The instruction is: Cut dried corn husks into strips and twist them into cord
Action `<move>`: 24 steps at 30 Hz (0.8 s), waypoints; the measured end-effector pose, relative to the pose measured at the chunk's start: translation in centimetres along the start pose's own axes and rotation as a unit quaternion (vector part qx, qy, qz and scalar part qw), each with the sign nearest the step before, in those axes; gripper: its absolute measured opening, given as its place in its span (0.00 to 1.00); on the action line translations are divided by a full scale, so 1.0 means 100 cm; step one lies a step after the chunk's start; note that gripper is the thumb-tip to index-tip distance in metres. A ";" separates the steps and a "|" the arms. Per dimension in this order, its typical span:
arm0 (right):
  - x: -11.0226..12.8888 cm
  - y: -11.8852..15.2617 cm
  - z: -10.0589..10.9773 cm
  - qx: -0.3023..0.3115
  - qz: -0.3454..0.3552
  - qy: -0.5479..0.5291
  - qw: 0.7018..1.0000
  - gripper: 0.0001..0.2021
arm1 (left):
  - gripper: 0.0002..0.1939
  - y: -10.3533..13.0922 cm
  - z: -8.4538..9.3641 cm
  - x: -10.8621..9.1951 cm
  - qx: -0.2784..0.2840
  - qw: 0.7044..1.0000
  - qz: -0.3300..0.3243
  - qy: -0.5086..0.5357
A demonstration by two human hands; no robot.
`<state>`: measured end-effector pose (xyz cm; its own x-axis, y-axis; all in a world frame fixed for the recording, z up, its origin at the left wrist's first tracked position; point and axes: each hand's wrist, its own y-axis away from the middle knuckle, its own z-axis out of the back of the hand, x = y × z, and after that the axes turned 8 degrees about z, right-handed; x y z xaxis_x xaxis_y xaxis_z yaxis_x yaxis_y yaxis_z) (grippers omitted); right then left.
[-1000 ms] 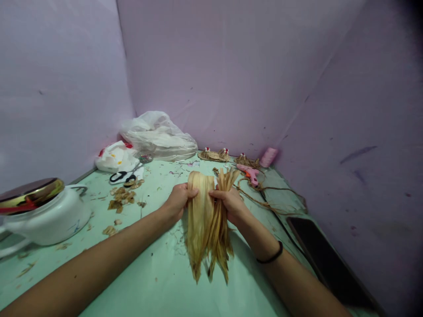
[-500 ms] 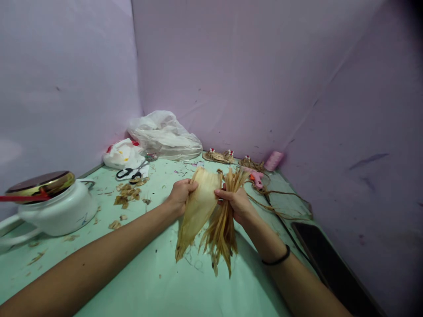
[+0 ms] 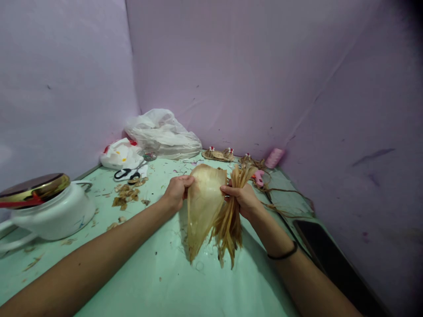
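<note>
Between my hands a broad, pale yellow corn husk hangs spread above the table, its narrow end pointing down. My left hand pinches the husk's upper left edge between thumb and fingers. At its right edge, the thumb and fingertips of my right hand hold it too. That same hand also grips a bundle of brown husk strips, which fan out above and below the fist. Part of the bundle's middle is hidden by the fingers.
On the green table stand a white pot at left, scissors, husk scraps and a plastic bag behind. A pink glue gun, a pink thread spool, woven pieces and a dark phone-like slab lie rightward.
Both hands have shifted slightly right with the husk and bundle. The husk is now spread wider and turned more face-on. Both grips stay closed.
</note>
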<state>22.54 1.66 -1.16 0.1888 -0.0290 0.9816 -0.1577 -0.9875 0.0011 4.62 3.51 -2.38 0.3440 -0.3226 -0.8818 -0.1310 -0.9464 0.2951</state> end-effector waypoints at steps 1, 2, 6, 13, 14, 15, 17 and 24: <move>0.000 0.000 0.000 0.001 0.004 0.002 1.000 0.17 | 0.10 -0.001 0.001 0.001 -0.003 1.000 0.000 -0.002; 0.000 -0.001 0.000 0.001 0.008 0.005 1.000 0.17 | 0.11 -0.002 0.001 0.001 -0.008 1.000 -0.001 -0.003; -0.004 -0.004 0.001 -0.010 0.018 0.027 0.999 0.16 | 0.12 -0.008 0.003 0.006 -0.027 1.000 -0.001 -0.011; -0.009 -0.007 0.001 -0.032 0.059 0.060 0.996 0.13 | 0.13 -0.009 0.002 0.008 -0.046 0.998 -0.004 -0.032; -0.008 -0.007 0.001 -0.039 0.056 0.062 0.996 0.13 | 0.14 -0.008 0.001 0.008 -0.048 0.998 -0.006 -0.034; -0.007 -0.006 0.000 -0.046 0.053 0.064 0.996 0.13 | 0.14 -0.007 0.001 0.008 -0.049 0.998 -0.009 -0.035; -0.006 -0.005 -0.001 -0.059 0.054 0.067 0.995 0.13 | 0.14 -0.005 -0.001 0.008 -0.049 0.998 -0.021 -0.029; -0.007 -0.006 -0.003 -0.098 0.064 0.054 0.992 0.15 | 0.16 -0.002 -0.004 0.007 -0.042 0.997 -0.070 -0.018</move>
<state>22.20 2.28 -1.83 0.0524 -0.1245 0.9908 -0.3609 -0.9275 -0.0975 5.29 3.52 -2.90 0.3195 -0.1888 -0.9286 -0.0064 -0.9804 0.1971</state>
